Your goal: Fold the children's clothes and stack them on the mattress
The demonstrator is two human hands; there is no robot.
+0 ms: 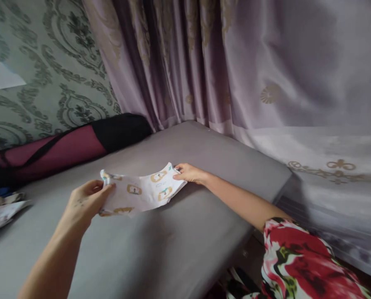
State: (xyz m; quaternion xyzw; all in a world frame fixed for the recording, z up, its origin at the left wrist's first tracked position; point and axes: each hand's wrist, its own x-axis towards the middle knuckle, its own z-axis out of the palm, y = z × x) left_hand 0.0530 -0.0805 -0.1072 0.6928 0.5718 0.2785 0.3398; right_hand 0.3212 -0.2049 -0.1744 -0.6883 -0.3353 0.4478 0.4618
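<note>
A folded white cloth (145,189) printed with small tan and teal pictures stretches between my two hands, sagging a little in the middle. My left hand (87,199) pinches its left end, thumb on top and the other fingers mostly hidden. At the cloth's right end, my right hand (190,172) grips the stacked layers between thumb and fingers. Beneath the cloth lies a grey-covered surface (117,257), like a bed or mattress; the cloth appears held just above it.
A long black and maroon bag (70,145) lies along the patterned wall. Several folded cloths (5,214) sit at the left edge. Purple curtains (185,62) hang behind the far corner, and the grey surface's right edge drops off near my right arm.
</note>
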